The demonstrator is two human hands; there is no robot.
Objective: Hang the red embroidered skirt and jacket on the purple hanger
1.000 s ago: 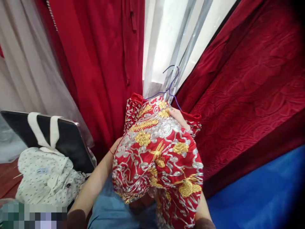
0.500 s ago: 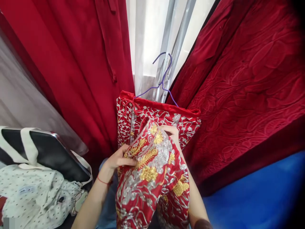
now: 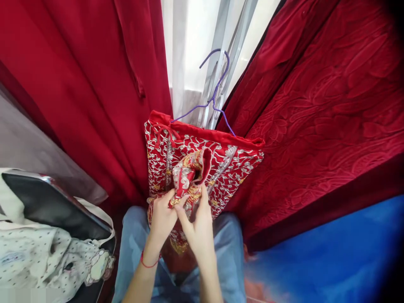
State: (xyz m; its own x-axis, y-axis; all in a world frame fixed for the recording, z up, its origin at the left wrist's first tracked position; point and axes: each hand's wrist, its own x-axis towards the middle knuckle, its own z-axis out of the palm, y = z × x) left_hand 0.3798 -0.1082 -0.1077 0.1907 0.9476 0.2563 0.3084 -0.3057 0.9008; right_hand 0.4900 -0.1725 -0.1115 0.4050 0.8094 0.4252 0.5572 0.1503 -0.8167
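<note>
A red skirt (image 3: 249,155) with silver embroidery and a plain red waistband hangs from a purple wire hanger (image 3: 215,93). In front of it I hold a smaller red embroidered garment (image 3: 186,168) with gold and silver thread, bunched up, a round opening like a cuff or collar facing up. My left hand (image 3: 163,219) is closed around its lower left part. The fingers of my right hand (image 3: 200,227) pinch the cloth just under the opening, close against the left hand. The rest of this garment is folded or hidden behind my hands.
Dark red drapes (image 3: 78,84) hang on the left, with red patterned velvet (image 3: 315,126) on the right. A black chair (image 3: 59,206) carries a dotted white bag (image 3: 41,256). Blue cloth (image 3: 328,248) lies lower right. My knees in jeans (image 3: 132,240) are below.
The spread-out embroidered garment has been gathered into a small bundle. My right hand has come out from behind it to its front, beside my left. The view has shifted slightly.
</note>
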